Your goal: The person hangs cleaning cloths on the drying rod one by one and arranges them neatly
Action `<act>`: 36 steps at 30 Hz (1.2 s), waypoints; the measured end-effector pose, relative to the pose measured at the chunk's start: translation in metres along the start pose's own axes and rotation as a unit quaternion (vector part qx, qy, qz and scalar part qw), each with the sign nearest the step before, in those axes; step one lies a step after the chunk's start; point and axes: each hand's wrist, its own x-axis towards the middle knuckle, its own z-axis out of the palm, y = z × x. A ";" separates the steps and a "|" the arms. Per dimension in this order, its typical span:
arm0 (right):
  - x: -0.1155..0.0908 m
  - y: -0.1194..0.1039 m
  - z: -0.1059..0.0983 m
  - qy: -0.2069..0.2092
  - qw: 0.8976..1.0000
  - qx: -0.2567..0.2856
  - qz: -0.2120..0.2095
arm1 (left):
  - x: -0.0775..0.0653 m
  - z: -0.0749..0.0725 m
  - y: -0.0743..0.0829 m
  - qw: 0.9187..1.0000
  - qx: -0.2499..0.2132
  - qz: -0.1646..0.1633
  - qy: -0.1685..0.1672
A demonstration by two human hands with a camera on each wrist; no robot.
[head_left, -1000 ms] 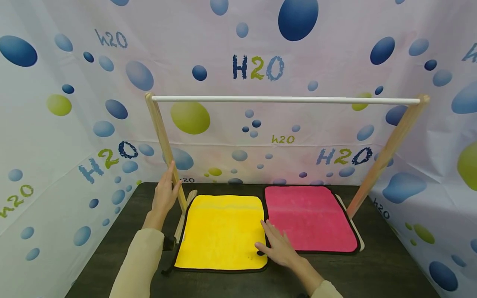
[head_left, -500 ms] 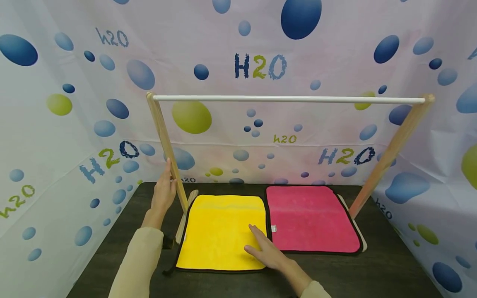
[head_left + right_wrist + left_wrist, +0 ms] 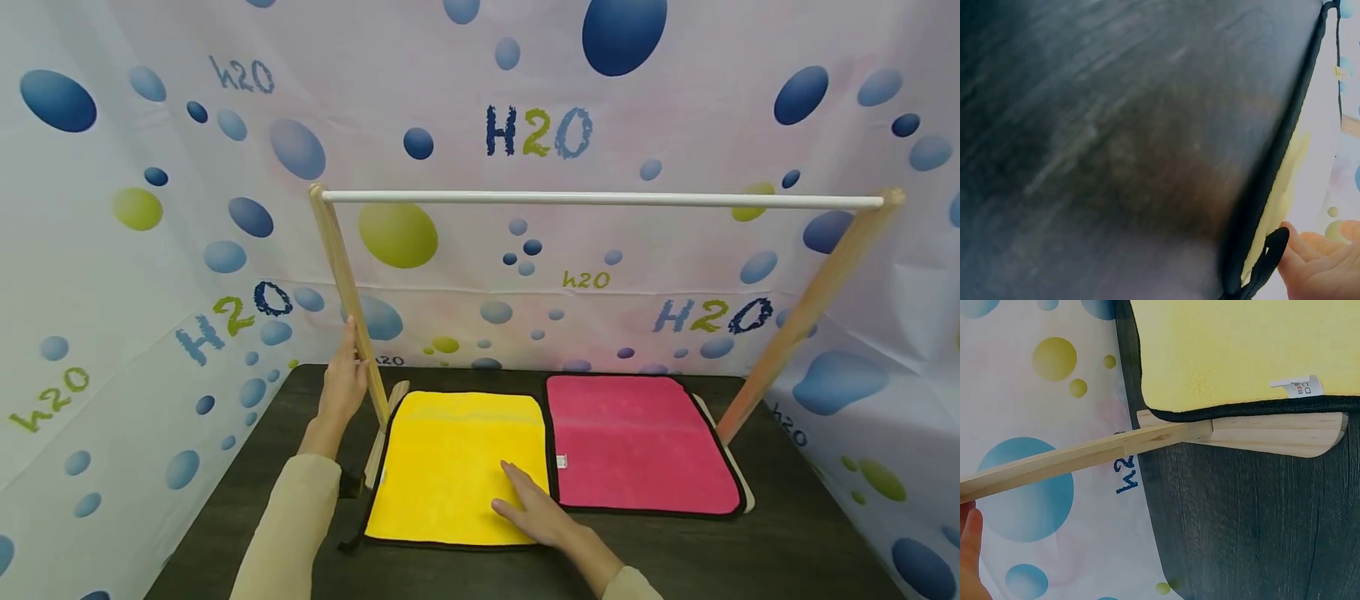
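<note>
My left hand (image 3: 343, 383) is at the left wooden post (image 3: 347, 292) of a rack, its fingers lying along the post. At the lower left edge of the left wrist view, the thumb (image 3: 971, 540) shows just beside that post. Over the front right part of a yellow cloth (image 3: 442, 458) with black edging, my right hand (image 3: 536, 512) is spread with straight fingers and holds nothing. In the right wrist view a black loop (image 3: 1272, 253) at the cloth's corner is close to the fingers. A pink cloth (image 3: 637, 450) lies flat to the right of the yellow one.
A white rod (image 3: 600, 198) spans the top of the rack between the left post and the right post (image 3: 806, 321). Wooden feet, such as the left one (image 3: 1279, 434), sit on the dark table (image 3: 450, 575). A patterned curtain (image 3: 465, 100) surrounds the table's back and sides.
My right hand has shifted left from the yellow cloth's right edge onto the cloth, uncovering the pink cloth's white tag. The left hand stays at the post. The head view has turned slightly left.
</note>
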 end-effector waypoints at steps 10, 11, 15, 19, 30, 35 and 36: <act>-0.002 0.005 -0.006 0.020 1.000 -0.003 0.019 | 0.001 0.000 0.002 1.000 0.016 0.019 0.010; -0.002 0.006 -0.006 0.025 0.999 -0.003 0.023 | 0.001 0.000 0.002 1.000 0.016 0.019 0.010; -0.004 0.008 -0.009 0.046 0.998 0.007 0.033 | 0.001 -0.001 0.000 1.000 0.018 0.015 0.005; -0.004 0.009 -0.009 0.066 0.997 0.021 0.046 | 0.001 -0.001 0.000 1.000 0.016 0.015 0.006; -0.003 0.014 -0.010 0.116 0.989 0.025 0.092 | -0.001 0.000 -0.002 1.000 0.009 0.018 0.009; -0.002 0.019 -0.011 0.133 0.985 0.038 0.101 | -0.001 0.001 -0.002 1.000 0.005 0.014 0.008; -0.002 0.019 -0.011 0.135 0.985 0.043 0.101 | -0.001 0.002 -0.002 1.000 0.006 0.013 0.008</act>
